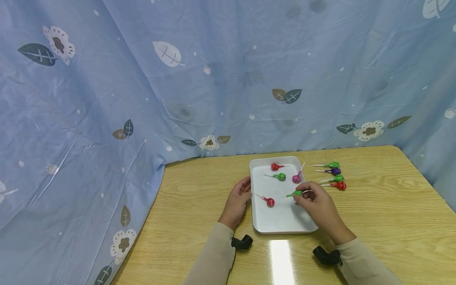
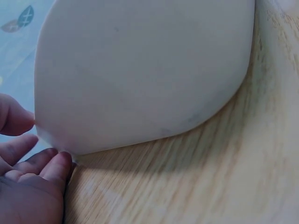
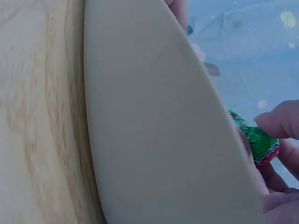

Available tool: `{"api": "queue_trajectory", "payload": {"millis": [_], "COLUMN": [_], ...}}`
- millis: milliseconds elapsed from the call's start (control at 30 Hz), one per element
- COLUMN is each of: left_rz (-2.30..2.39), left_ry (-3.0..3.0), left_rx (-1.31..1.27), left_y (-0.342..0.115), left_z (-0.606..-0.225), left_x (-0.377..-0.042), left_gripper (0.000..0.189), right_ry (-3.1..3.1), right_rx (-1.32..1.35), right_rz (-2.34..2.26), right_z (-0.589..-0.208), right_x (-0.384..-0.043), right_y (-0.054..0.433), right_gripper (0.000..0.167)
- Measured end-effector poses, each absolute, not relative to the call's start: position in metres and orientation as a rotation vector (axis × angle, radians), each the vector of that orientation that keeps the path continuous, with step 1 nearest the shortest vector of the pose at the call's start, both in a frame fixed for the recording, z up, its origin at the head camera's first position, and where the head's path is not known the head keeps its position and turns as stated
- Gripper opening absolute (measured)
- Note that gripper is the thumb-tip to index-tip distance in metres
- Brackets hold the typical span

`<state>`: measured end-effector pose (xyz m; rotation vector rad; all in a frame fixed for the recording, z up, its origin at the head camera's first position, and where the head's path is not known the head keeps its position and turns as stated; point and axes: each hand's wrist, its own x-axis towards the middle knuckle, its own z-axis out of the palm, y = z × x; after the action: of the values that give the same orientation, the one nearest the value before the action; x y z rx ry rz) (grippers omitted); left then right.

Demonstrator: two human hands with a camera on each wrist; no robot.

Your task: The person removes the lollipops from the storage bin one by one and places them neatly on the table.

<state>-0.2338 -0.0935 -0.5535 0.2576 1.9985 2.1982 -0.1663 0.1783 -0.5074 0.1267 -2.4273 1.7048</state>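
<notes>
My left hand [image 1: 238, 201] holds the left side of a white tray [image 1: 278, 226]. In the left wrist view its thumb [image 2: 16, 116] is at the rim and the other fingers lie against the outer wall. My right hand [image 1: 319, 205] pinches a green-wrapped lollipop [image 1: 295, 194] over the tray's right part, its stick pointing left. The right wrist view shows the green wrapper [image 3: 257, 140] between thumb and fingers, beyond the tray wall. Inside the tray lie a red lollipop [image 1: 274, 167], another green lollipop [image 1: 281, 176], a pink lollipop [image 1: 296, 178] and a second red lollipop [image 1: 270, 202].
Right of the tray, several lollipops lie in a column on the wooden table [image 1: 384, 221]: green [image 1: 334, 164], purple [image 1: 335, 171], green [image 1: 338, 178] and red [image 1: 341, 185]. A blue patterned curtain [image 1: 221, 79] hangs along the back and left.
</notes>
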Motion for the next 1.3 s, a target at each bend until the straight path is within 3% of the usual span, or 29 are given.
{"api": "queue_trajectory", "payload": {"millis": [267,1300], "left_rz": [2.205,2.17], "left_ry": [1.995,2.032], "left_rx": [0.259,0.248], "left_y": [-0.093,-0.093], "left_z": [-0.554,-0.552], "left_x": [-0.234,-0.235], "left_gripper": [0.058,0.059], "right_ry": [-2.326,-2.183], "right_rx": [0.008,-0.193], "right_rz": [1.768,1.774], "right_z": [-0.515,-0.533], "right_x": [-0.172,-0.176], "right_y": [0.193,0.235], "right_gripper": [0.029,0.03]}}
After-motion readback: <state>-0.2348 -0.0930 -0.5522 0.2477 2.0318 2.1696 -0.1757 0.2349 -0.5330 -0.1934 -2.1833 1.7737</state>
